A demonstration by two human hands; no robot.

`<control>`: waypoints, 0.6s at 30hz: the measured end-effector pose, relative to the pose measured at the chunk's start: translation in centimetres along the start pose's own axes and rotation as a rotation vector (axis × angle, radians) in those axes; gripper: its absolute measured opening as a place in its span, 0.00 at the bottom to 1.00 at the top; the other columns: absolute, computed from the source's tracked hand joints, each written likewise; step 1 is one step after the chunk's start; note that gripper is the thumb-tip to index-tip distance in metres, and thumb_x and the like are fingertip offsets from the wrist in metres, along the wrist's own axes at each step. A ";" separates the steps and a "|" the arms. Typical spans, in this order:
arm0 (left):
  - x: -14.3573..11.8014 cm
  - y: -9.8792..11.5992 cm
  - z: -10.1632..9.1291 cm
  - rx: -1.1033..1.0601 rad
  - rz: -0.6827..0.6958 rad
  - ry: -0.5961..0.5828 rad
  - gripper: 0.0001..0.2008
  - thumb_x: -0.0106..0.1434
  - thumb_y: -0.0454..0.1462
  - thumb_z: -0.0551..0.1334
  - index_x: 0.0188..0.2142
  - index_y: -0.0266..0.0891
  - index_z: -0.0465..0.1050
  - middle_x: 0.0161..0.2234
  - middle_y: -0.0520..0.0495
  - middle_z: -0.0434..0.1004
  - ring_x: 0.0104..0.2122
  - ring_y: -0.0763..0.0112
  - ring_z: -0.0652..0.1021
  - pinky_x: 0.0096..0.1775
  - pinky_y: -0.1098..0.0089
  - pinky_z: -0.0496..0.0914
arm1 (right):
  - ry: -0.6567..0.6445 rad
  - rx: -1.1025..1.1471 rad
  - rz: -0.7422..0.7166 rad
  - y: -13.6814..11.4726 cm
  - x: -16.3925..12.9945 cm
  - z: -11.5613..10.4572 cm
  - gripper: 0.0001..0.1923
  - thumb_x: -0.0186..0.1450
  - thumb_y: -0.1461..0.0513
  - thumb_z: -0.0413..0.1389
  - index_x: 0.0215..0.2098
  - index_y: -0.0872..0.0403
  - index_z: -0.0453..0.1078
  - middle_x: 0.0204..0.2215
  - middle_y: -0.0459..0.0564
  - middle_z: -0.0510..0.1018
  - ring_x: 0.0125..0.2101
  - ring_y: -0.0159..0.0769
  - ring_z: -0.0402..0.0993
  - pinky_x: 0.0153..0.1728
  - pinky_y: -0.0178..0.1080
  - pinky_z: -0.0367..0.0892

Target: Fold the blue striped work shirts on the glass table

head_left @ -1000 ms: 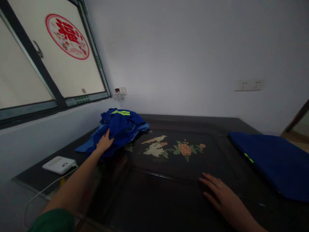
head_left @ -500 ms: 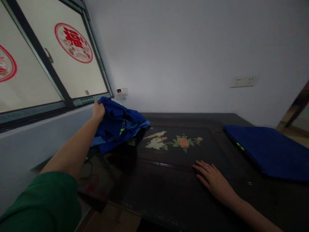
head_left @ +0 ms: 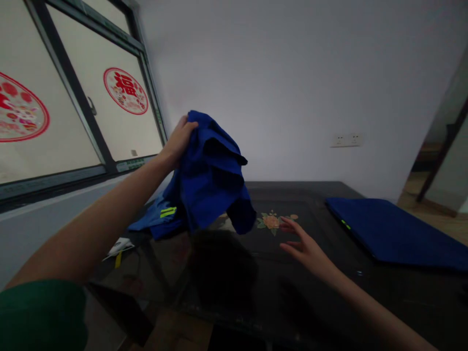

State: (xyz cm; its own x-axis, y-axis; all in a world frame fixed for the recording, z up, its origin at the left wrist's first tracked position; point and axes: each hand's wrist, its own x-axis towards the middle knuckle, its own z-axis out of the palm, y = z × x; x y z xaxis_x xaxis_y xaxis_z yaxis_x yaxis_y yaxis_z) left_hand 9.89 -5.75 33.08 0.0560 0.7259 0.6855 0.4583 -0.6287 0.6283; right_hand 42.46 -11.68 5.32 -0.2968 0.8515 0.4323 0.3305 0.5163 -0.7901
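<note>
Head view: I am seeing the left hand (head_left: 180,141) gripping a bunched blue garment (head_left: 212,180) by its top edge and holding it up above the dark table (head_left: 226,292), the cloth hanging down to the right of and below that hand, with more blue fabric (head_left: 155,220) lying on the table beneath it. The right hand (head_left: 305,246) is hovering open, fingers spread and holding nothing, just above the tabletop beside the painted flower (head_left: 271,222). A folded blue garment (head_left: 395,231) is lying flat further to its right.
</note>
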 end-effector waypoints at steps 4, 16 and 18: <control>-2.4 0.1 4.7 -0.252 -0.195 -0.099 0.14 0.63 0.43 0.55 0.43 0.36 0.68 0.36 0.47 0.76 0.37 0.66 0.76 0.40 0.67 0.71 | 0.061 0.076 -0.030 -2.1 0.9 0.8 0.51 0.56 0.54 0.62 0.68 0.42 0.36 0.66 0.56 0.49 0.61 0.50 0.55 0.47 0.49 0.70; -3.7 -2.2 4.3 -0.188 -0.404 -0.342 0.11 0.55 0.35 0.63 0.39 0.36 0.74 0.30 0.45 0.78 0.32 0.65 0.79 0.37 0.64 0.75 | 0.315 -0.324 0.014 2.1 2.6 -5.3 0.28 0.62 0.54 0.52 0.59 0.53 0.63 0.30 0.48 0.73 0.34 0.39 0.71 0.43 0.43 0.66; -3.8 -2.5 3.6 -0.126 -0.348 -0.392 0.11 0.55 0.36 0.63 0.39 0.37 0.74 0.32 0.44 0.78 0.34 0.64 0.79 0.38 0.63 0.75 | 0.230 -0.343 0.041 2.6 2.5 -5.6 0.21 0.62 0.54 0.51 0.50 0.54 0.71 0.25 0.46 0.72 0.29 0.37 0.70 0.37 0.40 0.67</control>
State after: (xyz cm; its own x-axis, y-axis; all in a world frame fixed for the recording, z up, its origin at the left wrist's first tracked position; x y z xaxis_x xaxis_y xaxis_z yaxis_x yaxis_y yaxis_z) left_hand 11.76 -5.93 27.57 0.2578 0.9320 0.2550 0.4005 -0.3432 0.8496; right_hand 47.61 -7.65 6.76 -0.0823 0.8501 0.5201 0.6285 0.4493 -0.6349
